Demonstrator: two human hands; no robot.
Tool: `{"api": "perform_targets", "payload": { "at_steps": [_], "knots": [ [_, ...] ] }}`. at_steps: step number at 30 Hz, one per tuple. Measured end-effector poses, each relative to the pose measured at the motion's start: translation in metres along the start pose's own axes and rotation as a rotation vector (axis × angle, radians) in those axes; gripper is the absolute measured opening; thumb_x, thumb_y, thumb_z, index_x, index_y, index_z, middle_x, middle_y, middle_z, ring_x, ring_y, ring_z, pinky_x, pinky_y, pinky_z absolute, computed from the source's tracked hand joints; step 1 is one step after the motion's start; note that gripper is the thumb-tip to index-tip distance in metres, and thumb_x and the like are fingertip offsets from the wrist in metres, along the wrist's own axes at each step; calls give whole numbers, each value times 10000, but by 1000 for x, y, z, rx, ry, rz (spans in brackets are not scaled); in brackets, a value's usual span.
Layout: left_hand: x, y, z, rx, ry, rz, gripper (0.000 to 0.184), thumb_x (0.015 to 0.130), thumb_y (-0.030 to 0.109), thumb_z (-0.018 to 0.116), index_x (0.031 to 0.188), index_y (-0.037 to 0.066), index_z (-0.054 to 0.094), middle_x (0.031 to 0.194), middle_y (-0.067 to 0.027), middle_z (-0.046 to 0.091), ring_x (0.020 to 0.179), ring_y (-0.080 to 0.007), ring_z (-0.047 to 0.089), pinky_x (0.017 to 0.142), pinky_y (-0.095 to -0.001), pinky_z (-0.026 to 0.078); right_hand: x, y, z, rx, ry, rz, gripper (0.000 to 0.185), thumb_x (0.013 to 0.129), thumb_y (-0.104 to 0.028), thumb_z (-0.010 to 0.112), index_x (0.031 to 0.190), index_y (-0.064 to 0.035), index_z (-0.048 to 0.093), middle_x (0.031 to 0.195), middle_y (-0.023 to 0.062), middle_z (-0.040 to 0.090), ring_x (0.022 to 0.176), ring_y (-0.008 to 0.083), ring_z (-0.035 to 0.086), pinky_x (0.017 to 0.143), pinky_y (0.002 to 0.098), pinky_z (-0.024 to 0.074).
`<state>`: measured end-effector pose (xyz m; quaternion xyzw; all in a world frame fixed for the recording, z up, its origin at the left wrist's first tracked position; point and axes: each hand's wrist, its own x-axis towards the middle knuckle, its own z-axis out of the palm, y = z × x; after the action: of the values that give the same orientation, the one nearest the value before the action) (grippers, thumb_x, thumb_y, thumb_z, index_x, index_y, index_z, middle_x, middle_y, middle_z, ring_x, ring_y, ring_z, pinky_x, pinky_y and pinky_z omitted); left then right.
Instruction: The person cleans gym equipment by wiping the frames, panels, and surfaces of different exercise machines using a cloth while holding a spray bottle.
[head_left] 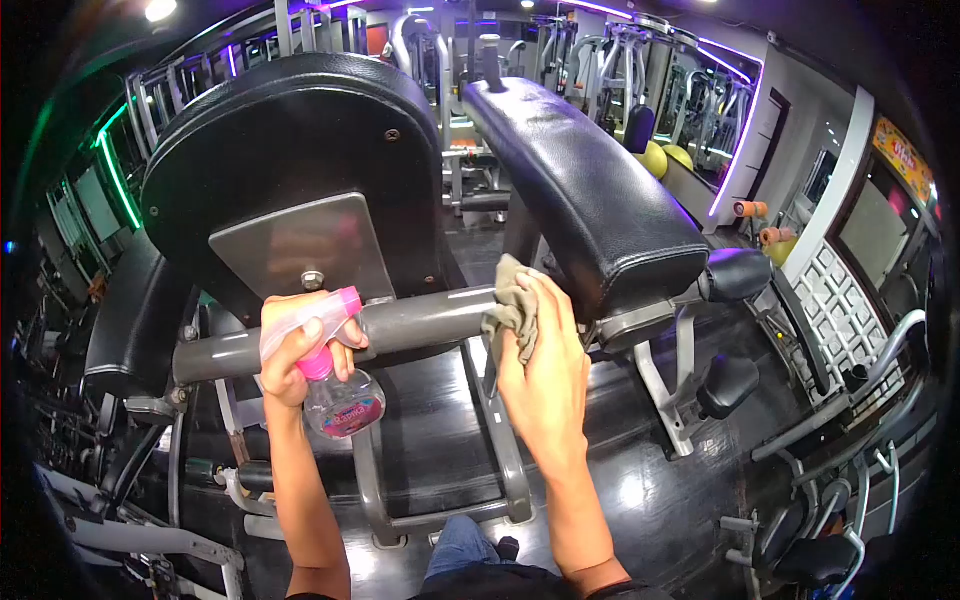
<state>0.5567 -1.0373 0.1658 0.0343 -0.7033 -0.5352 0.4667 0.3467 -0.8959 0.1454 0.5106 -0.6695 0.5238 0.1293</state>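
Note:
My left hand (300,345) is wrapped round the neck of a clear spray bottle (343,405) with a pink nozzle, in front of a grey metal bar (425,318). A crumpled grey-green cloth (515,305) is in my right hand (545,375), pressed against the right part of the bar. Above the bar stands a large black padded backrest (290,150) with a metal plate on its rear. Black padded armrests lie on both sides, the right one (590,180) close beside the cloth.
The machine's metal frame (370,480) runs down to the dark shiny floor (630,490). More gym machines stand at the right and lower left. Yellow balls (652,160) and a mirror with purple light strips are at the back right.

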Motion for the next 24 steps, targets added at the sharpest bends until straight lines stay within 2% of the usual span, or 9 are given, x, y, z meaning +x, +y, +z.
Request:
{"api": "perform_targets", "payload": {
  "at_steps": [3, 9, 12, 13, 15, 16, 19, 21, 24],
  "knots": [
    [0, 0, 2, -11, 9, 10, 486, 869, 302, 563, 833, -179, 618, 739, -238, 656, 446, -211, 610, 439, -279, 506, 7, -7, 12, 146, -65, -32, 446, 820, -67, 656, 1253, -43, 550, 1284, 164, 587, 1126, 388, 609, 914, 454, 527],
    [-1, 0, 0, -21, -1, 7, 470, 878, 283, 556, 841, -181, 617, 752, -248, 653, 453, -212, 615, 448, -274, 512, 8, 7, 2, 237, -198, -147, 457, 779, -29, 672, 1225, -87, 592, 1305, 136, 595, 1111, 377, 624, 906, 425, 537],
    [1, -1, -1, -24, -14, 19, 467, 880, 282, 554, 842, -179, 618, 754, -249, 655, 457, -211, 617, 449, -274, 511, -7, 18, -2, 154, -70, -132, 592, 726, 87, 643, 1285, -99, 584, 1339, 126, 581, 1151, 368, 611, 935, 399, 534],
    [0, -1, -1, -26, -12, 21, 466, 881, 283, 556, 842, -177, 620, 754, -246, 656, 457, -209, 617, 450, -274, 510, -11, 20, -2, 153, -66, -134, 592, 726, 87, 643, 1285, -99, 584, 1339, 126, 581, 1151, 368, 611, 935, 399, 534],
    [0, -1, -1, -25, -11, 24, 464, 881, 284, 557, 841, -174, 621, 754, -244, 658, 458, -207, 617, 450, -273, 510, -19, 25, 1, 74, 138, -43, 597, 733, 131, 603, 1292, -79, 579, 1355, 116, 575, 1182, 352, 600, 958, 390, 523],
    [0, -1, -2, -18, -24, 31, 465, 880, 286, 559, 842, -174, 622, 753, -242, 659, 459, -205, 617, 451, -273, 510, -23, 22, 5, 59, 149, 8, 610, 745, 151, 571, 1318, -61, 564, 1394, 124, 548, 1240, 344, 565, 1000, 393, 496],
    [-1, -2, -2, -27, -37, 36, 460, 881, 281, 563, 847, -173, 625, 748, -237, 659, 460, -202, 615, 455, -270, 508, -33, 19, 34, 108, 311, 4, 629, 751, 140, 569, 1347, -60, 549, 1421, 151, 520, 1284, 361, 525, 1052, 405, 455],
    [0, -3, -1, -40, -33, 40, 453, 883, 274, 562, 854, -174, 627, 749, -234, 659, 462, -201, 613, 454, -269, 505, -43, 16, 54, 214, 338, -19, 624, 750, 132, 565, 1346, -52, 563, 1431, 180, 505, 1327, 379, 479, 1112, 440, 379],
    [-1, -3, -2, -41, -33, 28, 446, 883, 268, 565, 857, -173, 628, 752, -229, 661, 466, -204, 615, 454, -268, 504, -64, 12, 68, 424, 233, -43, 616, 707, 126, 567, 1302, -31, 605, 1396, 198, 537, 1315, 382, 494, 1110, 429, 370]
  ]
}}
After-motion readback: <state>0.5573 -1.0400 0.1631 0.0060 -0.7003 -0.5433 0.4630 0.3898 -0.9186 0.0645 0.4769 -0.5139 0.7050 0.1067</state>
